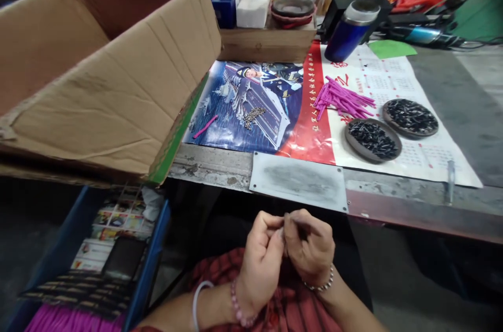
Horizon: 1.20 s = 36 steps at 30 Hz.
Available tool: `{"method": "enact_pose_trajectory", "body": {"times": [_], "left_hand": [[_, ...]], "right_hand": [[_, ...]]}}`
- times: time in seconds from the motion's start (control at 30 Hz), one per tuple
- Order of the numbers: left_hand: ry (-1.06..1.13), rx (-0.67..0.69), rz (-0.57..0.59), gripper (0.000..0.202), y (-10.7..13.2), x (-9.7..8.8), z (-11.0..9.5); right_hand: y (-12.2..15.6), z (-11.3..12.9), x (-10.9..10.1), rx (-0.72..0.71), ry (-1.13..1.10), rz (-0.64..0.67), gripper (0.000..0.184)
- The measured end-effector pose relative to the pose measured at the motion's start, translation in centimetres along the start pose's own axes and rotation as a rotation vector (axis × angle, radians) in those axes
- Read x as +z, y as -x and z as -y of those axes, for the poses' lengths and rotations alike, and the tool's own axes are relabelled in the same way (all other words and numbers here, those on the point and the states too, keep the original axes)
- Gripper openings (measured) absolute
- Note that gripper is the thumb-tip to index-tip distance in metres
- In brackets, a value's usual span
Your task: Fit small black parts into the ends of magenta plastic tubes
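In front of the table edge, above my lap, my left hand (263, 256) and my right hand (312, 248) meet at the fingertips. Each is closed in a pinch, and whatever lies between the fingers is too small or hidden to make out. Beyond them on the table are two shallow dishes, a nearer dish (397, 156) and a farther dish (434, 132), filled with small black pieces. A pile of magenta sticks (346, 99) lies beside them. One single magenta stick (205, 126) rests on the poster, left of a cluster of small dark-and-gold pieces (254, 117).
A big open cardboard box (118, 96) takes up the left. Below it sits a blue drawer or bin (157, 248) holding magenta material. A grey metal plate (298, 180) lies at the table edge. A blue tumbler (348, 36) and a tissue box (254, 4) stand behind the poster (314, 135).
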State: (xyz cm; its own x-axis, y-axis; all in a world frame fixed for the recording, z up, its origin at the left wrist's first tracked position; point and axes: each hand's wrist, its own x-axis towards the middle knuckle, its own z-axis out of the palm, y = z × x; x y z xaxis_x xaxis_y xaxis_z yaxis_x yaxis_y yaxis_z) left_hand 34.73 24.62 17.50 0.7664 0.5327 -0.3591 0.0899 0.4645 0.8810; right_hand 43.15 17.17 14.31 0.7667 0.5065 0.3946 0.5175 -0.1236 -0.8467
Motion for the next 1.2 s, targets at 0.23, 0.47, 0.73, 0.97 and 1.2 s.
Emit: {"method": "enact_pose_trajectory", "body": {"times": [0.23, 0.47, 0.73, 0.97, 1.2], "left_hand": [[0.049, -0.016, 0.029, 0.043, -0.1, 0.0, 0.1], [0.027, 0.066, -0.022, 0.038, -0.1, -0.5, -0.1], [-0.164, 0.28, -0.111, 0.027, -0.1, -1.3, 1.0], [-0.089, 0.248, -0.002, 0.02, 0.4, -1.2, 1.3], [-0.224, 0.328, -0.083, 0.015, 0.3, -1.4, 1.4]], "right_hand": [[-1.5, 0.5, -0.2, 0.245, -0.173, 0.101, 0.009], [-1.3, 1.2, -1.1, 0.071, -0.013, 0.209, 0.01], [-1.1, 1.5, 0.3, -0.189, 0.255, 0.139, 0.018], [-1.7, 2.4, -1.4, 0.091, 0.007, 0.288, 0.026], [-0.7, 1.8, 0.1, -0.255, 0.29, 0.07, 0.01]]}}
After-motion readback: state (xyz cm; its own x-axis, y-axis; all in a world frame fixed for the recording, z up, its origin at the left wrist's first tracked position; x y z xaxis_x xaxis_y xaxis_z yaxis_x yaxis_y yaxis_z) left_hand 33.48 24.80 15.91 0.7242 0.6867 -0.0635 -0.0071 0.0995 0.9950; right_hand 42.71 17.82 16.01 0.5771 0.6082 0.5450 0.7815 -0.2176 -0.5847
